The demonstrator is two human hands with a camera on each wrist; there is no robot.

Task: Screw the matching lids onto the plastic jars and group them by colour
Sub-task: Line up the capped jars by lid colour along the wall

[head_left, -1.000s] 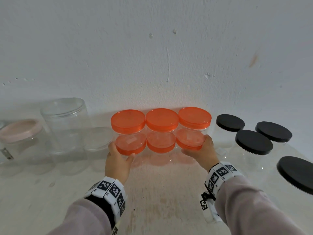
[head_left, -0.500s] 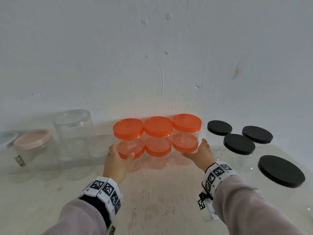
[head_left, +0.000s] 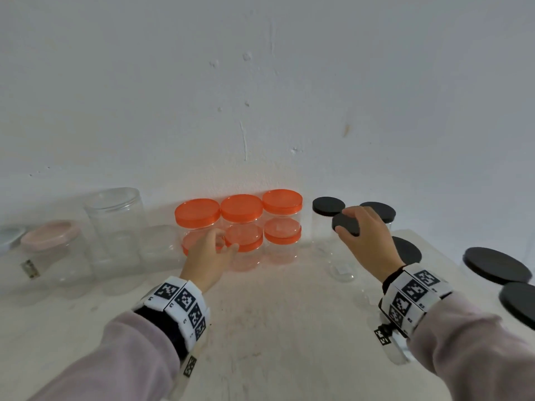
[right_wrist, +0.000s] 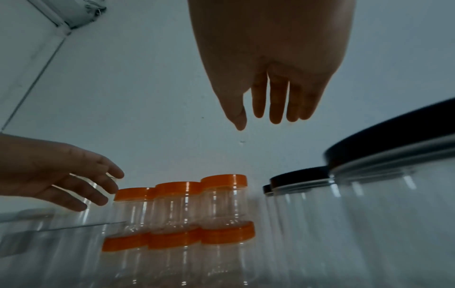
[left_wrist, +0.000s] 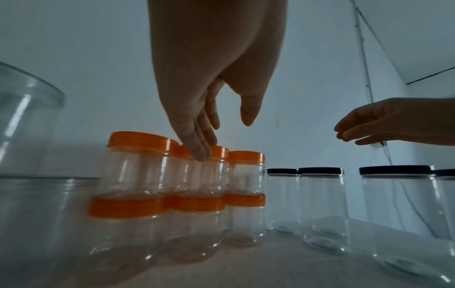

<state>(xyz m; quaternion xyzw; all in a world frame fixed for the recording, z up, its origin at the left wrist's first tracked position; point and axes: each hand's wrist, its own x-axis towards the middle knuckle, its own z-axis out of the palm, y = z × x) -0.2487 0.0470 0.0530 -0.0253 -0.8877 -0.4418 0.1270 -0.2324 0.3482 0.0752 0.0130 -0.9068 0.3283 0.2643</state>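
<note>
Against the wall, six orange-lidded jars (head_left: pixel 242 227) stand stacked together on the table (head_left: pixel 275 328), with the black-lidded jars (head_left: pixel 328 221) grouped beside them. Both groups look finished. The left hand (head_left: pixel 207 257) and right hand (head_left: pixel 367 241) hover with a wide, empty grip. The clear jars (head_left: pixel 115 227) at the left may remain to sort.

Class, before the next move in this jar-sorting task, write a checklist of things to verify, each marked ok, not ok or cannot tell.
1. Left hand free: ok, fingers straight, holding nothing.
2. Right hand free: ok, open above the black lids.
3. Orange-lidded clear plastic jars grouped: ok, stacked in two tiers by the wall.
4. Black-lidded clear jars grouped: ok, standing together on the right.
5. Lids screwed tight: cannot tell.
6. Tall clear jar on the left lidded: cannot tell.
</note>
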